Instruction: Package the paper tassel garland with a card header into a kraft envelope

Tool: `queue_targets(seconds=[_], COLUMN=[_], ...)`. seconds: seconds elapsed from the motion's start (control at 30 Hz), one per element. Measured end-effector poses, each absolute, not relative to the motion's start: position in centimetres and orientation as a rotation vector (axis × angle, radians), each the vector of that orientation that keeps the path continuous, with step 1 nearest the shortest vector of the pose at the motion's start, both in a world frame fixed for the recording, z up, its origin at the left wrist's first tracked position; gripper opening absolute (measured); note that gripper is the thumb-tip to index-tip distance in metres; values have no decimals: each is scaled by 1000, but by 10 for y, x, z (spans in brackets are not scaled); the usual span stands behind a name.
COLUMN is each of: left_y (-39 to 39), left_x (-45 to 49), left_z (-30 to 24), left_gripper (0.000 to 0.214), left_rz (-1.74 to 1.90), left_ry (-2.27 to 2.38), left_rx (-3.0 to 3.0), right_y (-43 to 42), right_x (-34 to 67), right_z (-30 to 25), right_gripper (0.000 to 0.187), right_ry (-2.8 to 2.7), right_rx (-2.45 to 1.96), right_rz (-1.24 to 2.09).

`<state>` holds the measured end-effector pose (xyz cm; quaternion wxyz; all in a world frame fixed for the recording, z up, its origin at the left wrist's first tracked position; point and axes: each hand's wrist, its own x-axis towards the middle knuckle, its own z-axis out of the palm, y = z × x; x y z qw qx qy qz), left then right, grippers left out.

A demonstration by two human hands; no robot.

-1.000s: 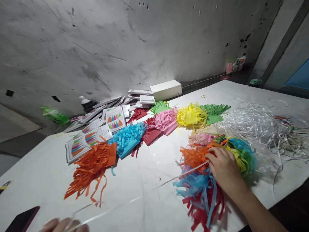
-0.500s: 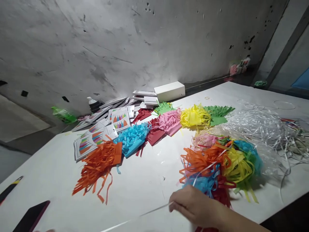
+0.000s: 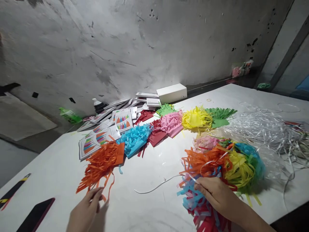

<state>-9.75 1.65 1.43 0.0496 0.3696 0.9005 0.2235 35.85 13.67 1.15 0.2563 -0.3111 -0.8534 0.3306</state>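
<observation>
In the head view, my right hand pinches a thin white ribbon, whose loose end curves left over the table. Under and beside that hand lies a garland of bunched paper tassels in orange, blue, yellow, pink, red and green. My left hand is low on the left with its fingers curled together. Its fingertips are at the trailing strips of an orange fringed tassel. Further along the row lie a blue tassel, a dark red one, a pink one and a yellow one.
Printed cards are piled at the back left beside a white box. A tangle of white ribbon covers the right side. A phone and a cutter knife lie at the left. A grey wall stands behind the table.
My left hand has come into view and reached the orange strips. The white ribbon, earlier taut toward the lower left, now lies slack. My right hand has shifted right and slightly up.
</observation>
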Motion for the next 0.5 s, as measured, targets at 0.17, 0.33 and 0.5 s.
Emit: queue_targets(seconds=[0.17,0.33,0.5], left_y=[47,37,24], left_x=[-70,-68,-55], left_z=[5,12,22], left_gripper=[33,41,59], left_rz=[404,191,330], left_ry=[2717,2891,2993], left_rx=[1263,1168,1134], right_y=[128,128,127], right_x=[361,377,377], right_z=[9,2,-8], right_gripper=[45,42,38], right_ry=[-2393,-2326,-2346], right_rx=[-791,-820,-740], right_rz=[775,794,746])
